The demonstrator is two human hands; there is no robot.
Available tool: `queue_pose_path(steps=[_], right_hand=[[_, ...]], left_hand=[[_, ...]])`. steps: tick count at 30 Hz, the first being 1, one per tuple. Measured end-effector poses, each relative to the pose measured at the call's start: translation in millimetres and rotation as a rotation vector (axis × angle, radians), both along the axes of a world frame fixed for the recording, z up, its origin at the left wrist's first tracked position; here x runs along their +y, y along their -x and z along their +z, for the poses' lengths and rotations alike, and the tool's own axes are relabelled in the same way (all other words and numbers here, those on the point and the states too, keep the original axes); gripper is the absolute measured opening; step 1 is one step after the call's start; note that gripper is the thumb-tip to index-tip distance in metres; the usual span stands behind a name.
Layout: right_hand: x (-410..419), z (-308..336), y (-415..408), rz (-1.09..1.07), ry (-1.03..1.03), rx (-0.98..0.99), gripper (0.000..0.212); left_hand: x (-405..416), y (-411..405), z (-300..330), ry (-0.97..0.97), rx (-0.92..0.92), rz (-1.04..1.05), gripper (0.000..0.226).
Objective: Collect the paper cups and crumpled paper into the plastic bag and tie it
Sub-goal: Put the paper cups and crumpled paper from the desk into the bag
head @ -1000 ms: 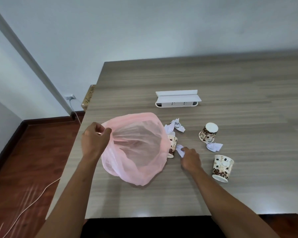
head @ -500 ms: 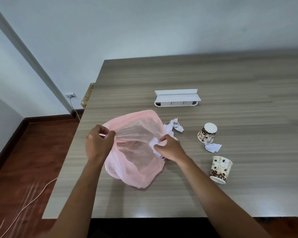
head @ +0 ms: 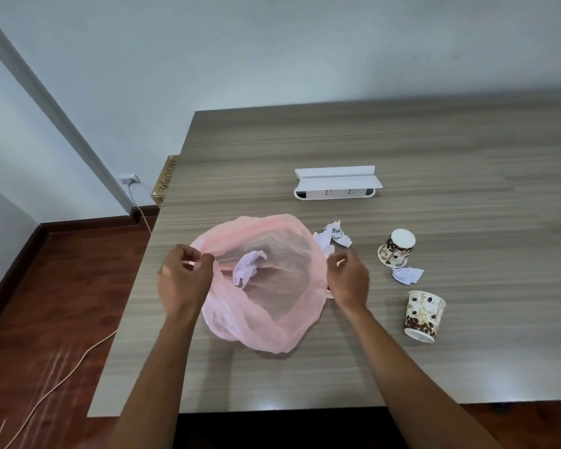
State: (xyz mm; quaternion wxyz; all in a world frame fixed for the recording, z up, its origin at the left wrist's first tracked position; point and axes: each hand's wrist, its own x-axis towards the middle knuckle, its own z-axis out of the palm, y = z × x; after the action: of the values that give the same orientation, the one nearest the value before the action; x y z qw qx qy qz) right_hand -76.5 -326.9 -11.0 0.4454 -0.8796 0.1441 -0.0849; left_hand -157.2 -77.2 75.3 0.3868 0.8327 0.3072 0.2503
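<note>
Now — paper wad [head: 249, 266] between fingers [head: 204, 259]

A thin, translucent pink plastic bag [head: 266, 306] lies with its mouth spread wide between the left hand [head: 183, 280] and the right hand [head: 348, 277]. One crumpled white paper ball [head: 248, 268] sits inside it. A second crumpled white paper wad [head: 332, 236] lies just beyond the right hand. Further right, a brown-patterned paper cup [head: 396, 249] stands upside down, a small crumpled white scrap [head: 407, 275] beside it, and another patterned paper cup [head: 424, 315] lies tilted.
</note>
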Motion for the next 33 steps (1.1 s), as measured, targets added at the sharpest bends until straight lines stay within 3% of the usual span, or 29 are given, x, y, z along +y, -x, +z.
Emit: queue_pose_path(steps=[4, 6, 10, 12, 19, 23, 27, 33], right_hand=[[-12.3, -31.0, -8.6, 0.063, 0.108, 0.406, 0.044], [-12.7, -46.4, -11.0, 0.14, 0.071, 0.518, 0.057], [-8.2, -57.0, -10.6, 0.067, -0.166, 0.484, 0.053], [-5.8, -55.6, -12.4, -0.026, -0.281, 0.507, 0.063], [-2.0, -59.7, -13.2, 0.029, -0.145, 0.548, 0.077], [-1.6, -60.2, -12.4, 0.026, -0.17, 0.527, 0.063], [-6.0, -44.4, 0.6, -0.099, -0.28, 0.333, 0.052], [-0.7, -36.9, 33.8, 0.02, -0.461, 0.216, 0.035]], left_hand=[[14.2, 8.6, 1.3, -0.01, -0.009, 0.015, 0.008], [17.9, 10.6, 1.6, -0.009, -0.001, 0.005, 0.008], [20.9, 13.0, -0.1, 0.017, -0.002, 0.004, 0.009], [21.6, 14.8, 0.2, 0.041, -0.009, 0.013, 0.015], [37.7, 19.4, 3.2, 0.033, -0.046, 0.072, 0.02], [43.7, 20.0, 4.0, 0.03, -0.051, 0.097, 0.018], [35.1, 16.8, 3.9, 0.046, -0.026, 0.082, 0.008], [18.1, 4.0, 2.7, 0.083, -0.021, 0.049, 0.007]])
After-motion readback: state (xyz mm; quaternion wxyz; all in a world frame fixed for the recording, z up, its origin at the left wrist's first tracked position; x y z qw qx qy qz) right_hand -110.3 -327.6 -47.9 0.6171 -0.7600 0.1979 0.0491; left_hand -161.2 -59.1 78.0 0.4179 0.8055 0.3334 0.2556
